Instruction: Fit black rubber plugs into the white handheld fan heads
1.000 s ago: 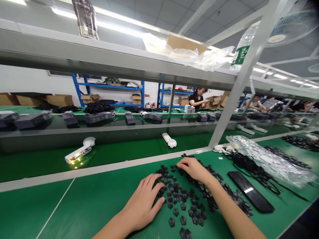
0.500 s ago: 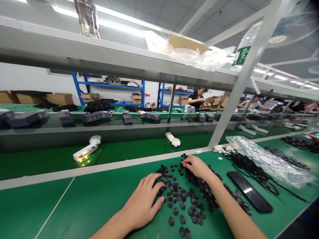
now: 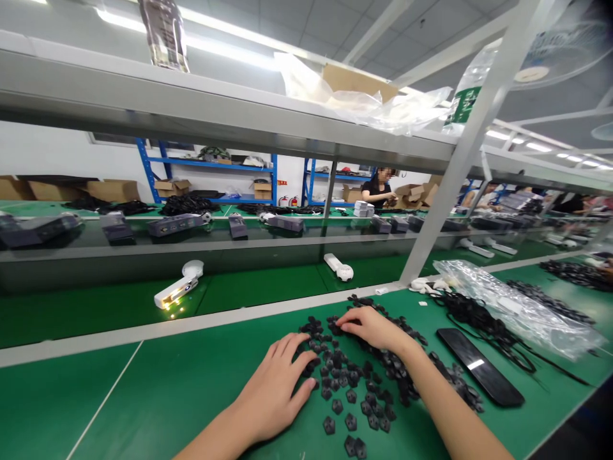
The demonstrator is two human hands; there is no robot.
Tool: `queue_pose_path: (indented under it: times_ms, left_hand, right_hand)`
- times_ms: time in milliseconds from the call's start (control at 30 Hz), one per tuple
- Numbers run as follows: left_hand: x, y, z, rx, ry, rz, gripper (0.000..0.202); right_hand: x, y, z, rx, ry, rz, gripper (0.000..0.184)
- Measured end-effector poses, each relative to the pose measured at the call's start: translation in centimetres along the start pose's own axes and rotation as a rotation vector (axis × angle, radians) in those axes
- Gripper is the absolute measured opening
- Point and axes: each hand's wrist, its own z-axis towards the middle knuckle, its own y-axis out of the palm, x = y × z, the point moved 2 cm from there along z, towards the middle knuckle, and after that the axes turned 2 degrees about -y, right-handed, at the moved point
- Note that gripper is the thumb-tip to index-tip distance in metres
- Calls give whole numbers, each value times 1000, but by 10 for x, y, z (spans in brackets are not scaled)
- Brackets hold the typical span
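Observation:
Small black five-sided pieces (image 3: 351, 422) lie scattered and heaped on the green tabletop (image 3: 158, 396). My left hand (image 3: 275, 383) rests at the left edge of the scatter with its fingers spread. Its fingertips touch the nearest pieces and nothing is gripped. Across the far part of the scatter reaches my right hand (image 3: 371, 327), fingers extended and bent down onto several pieces. A small gap shows between its thumb and forefinger. Under its palm and wrist a denser pile of pieces (image 3: 395, 370) is partly hidden.
At right lie a black phone-like slab (image 3: 480, 367), black straps (image 3: 479, 322) and a clear plastic bag (image 3: 517, 306). Beyond a pale rail, white devices (image 3: 179, 284) sit on a green conveyor (image 3: 253, 281). A slanted metal post (image 3: 443, 191) rises at right. A co-worker (image 3: 378, 188) sits farther back.
My right hand has moved left and slightly towards me, and pieces now lie by its fingertips. My left hand has stayed put. The white devices on the conveyor have shifted right.

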Motion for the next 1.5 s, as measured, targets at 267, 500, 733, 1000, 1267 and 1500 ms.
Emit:
queue_pose_path:
  times_ms: [267,500,733,1000,1267,1500]
  left_hand:
    - [-1,0,-1,5,11,-2,36]
    - [-1,0,0,14,12,-14,34]
    - [0,0,1,9,9,-7,33]
    - [-1,0,0,0,10,-11,34]
    - [-1,1,0,-3,11,-14,34]
    - [0,0,-2,4,8,-15,35]
  right_hand:
    - [20,-14,-13,-80,113,-9,13]
    - [28,-12,-17,-150,167,-15,14]
    - [23,-13,-17,-150,181,-33,11]
    - [23,-12,-17,-137,207,-32,12]
    - [15,-12,-19,-192,182,18,12]
    - [19,-8,-21,-187,269,-37,19]
